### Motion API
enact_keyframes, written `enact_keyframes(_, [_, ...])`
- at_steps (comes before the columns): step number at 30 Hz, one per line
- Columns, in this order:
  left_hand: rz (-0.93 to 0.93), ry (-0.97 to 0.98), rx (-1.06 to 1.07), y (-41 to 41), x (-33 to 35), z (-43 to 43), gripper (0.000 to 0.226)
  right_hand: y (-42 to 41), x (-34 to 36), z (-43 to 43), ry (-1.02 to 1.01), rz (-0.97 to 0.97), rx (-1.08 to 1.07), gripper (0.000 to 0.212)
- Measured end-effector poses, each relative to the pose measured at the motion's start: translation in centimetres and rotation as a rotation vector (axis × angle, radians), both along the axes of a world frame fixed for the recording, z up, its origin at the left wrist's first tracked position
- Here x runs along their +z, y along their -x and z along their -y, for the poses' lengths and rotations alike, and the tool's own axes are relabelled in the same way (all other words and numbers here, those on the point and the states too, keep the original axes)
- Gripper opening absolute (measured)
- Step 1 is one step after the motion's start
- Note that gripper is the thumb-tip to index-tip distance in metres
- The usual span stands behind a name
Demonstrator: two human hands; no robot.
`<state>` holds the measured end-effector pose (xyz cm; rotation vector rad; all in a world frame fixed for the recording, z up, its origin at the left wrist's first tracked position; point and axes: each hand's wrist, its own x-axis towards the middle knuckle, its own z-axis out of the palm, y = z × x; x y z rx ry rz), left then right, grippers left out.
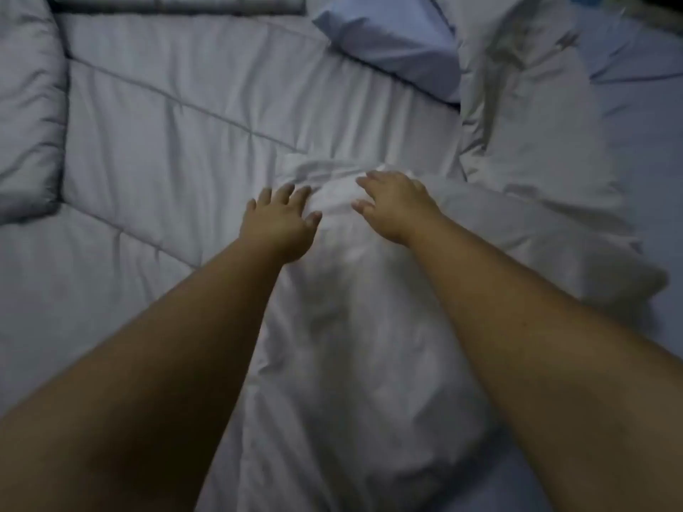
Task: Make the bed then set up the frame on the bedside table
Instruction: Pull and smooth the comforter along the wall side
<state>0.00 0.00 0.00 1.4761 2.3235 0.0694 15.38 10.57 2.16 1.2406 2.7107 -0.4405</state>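
Note:
A pale grey-white quilted comforter (177,134) covers most of the bed, and a bunched, wrinkled fold of it (362,327) runs down the middle. My left hand (281,219) lies flat on that fold with its fingers spread. My right hand (395,205) rests palm down just to the right, fingers apart on the same raised fold. Neither hand grips the cloth. A light blue pillow (391,42) lies at the top centre. No frame or bedside table is visible.
A grey padded cushion (29,105) lines the left edge and another padded piece (177,3) runs along the top. The light blue bedsheet (646,123) shows at the right, with a rumpled part of the comforter (525,116) beside it.

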Motion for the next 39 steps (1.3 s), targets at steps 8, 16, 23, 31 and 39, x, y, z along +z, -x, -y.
enact_keyframes(8, [0.020, -0.062, 0.044, 3.4, -10.1, -4.7, 0.064, 1.8, -9.1, -6.1, -0.128, 0.225, 0.077, 0.074])
enact_keyframes(16, [-0.147, -0.289, 0.055, 2.8, -17.8, -4.7, 0.062, 1.2, -17.6, -7.5, -0.198, 0.161, 0.084, 0.065])
enact_keyframes(23, [-0.191, -0.335, 0.034, 2.9, -18.9, -5.5, 0.055, 1.5, -18.3, -7.9, -0.220, 0.105, 0.078, 0.052])
enact_keyframes(31, [-0.076, -0.299, -0.011, 1.6, -17.2, -3.1, 0.047, 0.4, -17.2, -4.9, -0.124, 0.090, 0.049, 0.047])
enact_keyframes(39, [0.011, -0.168, 0.043, -5.1, -14.7, 6.5, 0.049, -5.6, -15.2, 3.6, 0.016, 0.110, 0.108, 0.048])
